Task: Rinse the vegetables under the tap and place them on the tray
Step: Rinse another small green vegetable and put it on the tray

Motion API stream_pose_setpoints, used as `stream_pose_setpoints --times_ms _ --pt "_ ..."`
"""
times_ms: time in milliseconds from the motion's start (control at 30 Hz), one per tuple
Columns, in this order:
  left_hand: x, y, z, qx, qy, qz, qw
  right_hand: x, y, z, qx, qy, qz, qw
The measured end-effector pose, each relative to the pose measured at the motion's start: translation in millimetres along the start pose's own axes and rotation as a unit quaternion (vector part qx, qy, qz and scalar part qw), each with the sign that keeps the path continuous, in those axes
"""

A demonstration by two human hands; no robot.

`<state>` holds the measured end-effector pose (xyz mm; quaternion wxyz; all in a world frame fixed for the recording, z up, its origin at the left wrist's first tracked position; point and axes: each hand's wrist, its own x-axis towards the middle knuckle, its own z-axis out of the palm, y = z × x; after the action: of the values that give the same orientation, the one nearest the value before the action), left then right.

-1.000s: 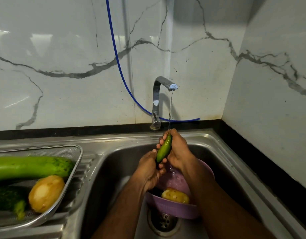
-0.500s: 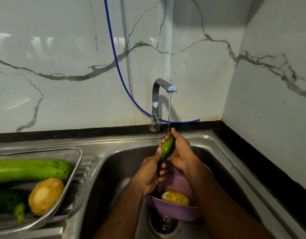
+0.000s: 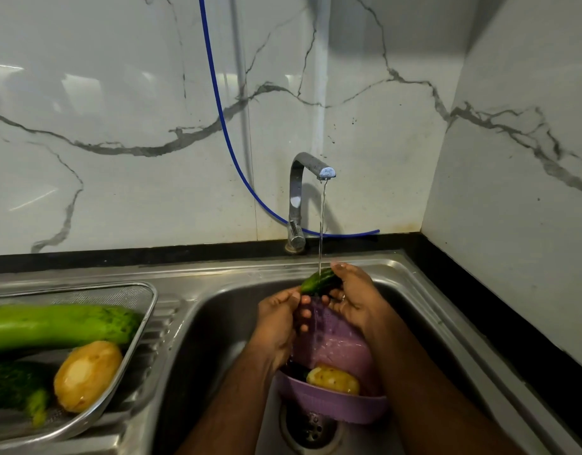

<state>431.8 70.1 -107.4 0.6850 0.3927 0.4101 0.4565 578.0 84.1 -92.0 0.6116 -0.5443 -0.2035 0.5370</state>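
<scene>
Rinsing in progress, head view, the only view: one small dark-green cucumber-like vegetable [image 3: 319,281] held between both hands directly under the thin stream from the chrome bent-neck tap [image 3: 302,192], tilted so that water runs along its length. Right hand [image 3: 352,298]: fingers curled round the upper end, thumb on top, gripping. Left hand [image 3: 278,318]: fingertips pinching the lower end, judged to be turning or rubbing it. Below the hands: lilac plastic colander bowl [image 3: 332,405] standing over the drain of the stainless steel sink [image 3: 217,310], one yellow potato [image 3: 332,379] inside, apparently awaiting its rinse; placed there, by judgement, so that run-off falls through it. Well to the left of the left hand: steel mesh tray [image 3: 142,310] on the drainboard, holding a long pale-green gourd [image 3: 60,326], a peeled yellow potato [image 3: 86,376] and a dark-green bumpy vegetable [image 3: 14,385], taken as already washed. Hidden or unclear: most of the held vegetable behind the fingers; tray's left part cut off; bowl's far contents masked by forearms; dark item beside the bowl's potato unidentifiable.
</scene>
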Motion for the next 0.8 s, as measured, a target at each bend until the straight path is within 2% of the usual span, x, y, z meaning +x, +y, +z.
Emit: stream_pose_setpoints --times_ms 167,300,433,533,633,700,800 --pt "-3 3 9 -0.009 -0.011 0.054 0.998 6 13 5 -0.004 0.007 0.052 0.999" --pt "-4 2 7 0.084 -0.046 0.111 0.989 11 20 4 -0.053 0.003 0.053 0.997" --pt "0 0 4 0.201 -0.053 0.155 0.966 5 18 8 -0.006 -0.047 0.091 0.995" --pt "4 0 2 0.244 -0.048 0.157 0.956 -2 17 7 -0.053 -0.122 0.087 0.987" --pt "-2 3 -6 0.274 -0.041 0.147 0.949 -18 20 3 -0.104 -0.179 0.057 0.977" --pt "-13 7 -10 0.282 -0.048 0.145 0.947 -21 22 1 -0.186 -0.141 -0.021 0.972" --pt "-26 16 -18 0.326 0.015 0.140 0.935 -25 23 4 -0.346 -0.100 -0.106 0.927"
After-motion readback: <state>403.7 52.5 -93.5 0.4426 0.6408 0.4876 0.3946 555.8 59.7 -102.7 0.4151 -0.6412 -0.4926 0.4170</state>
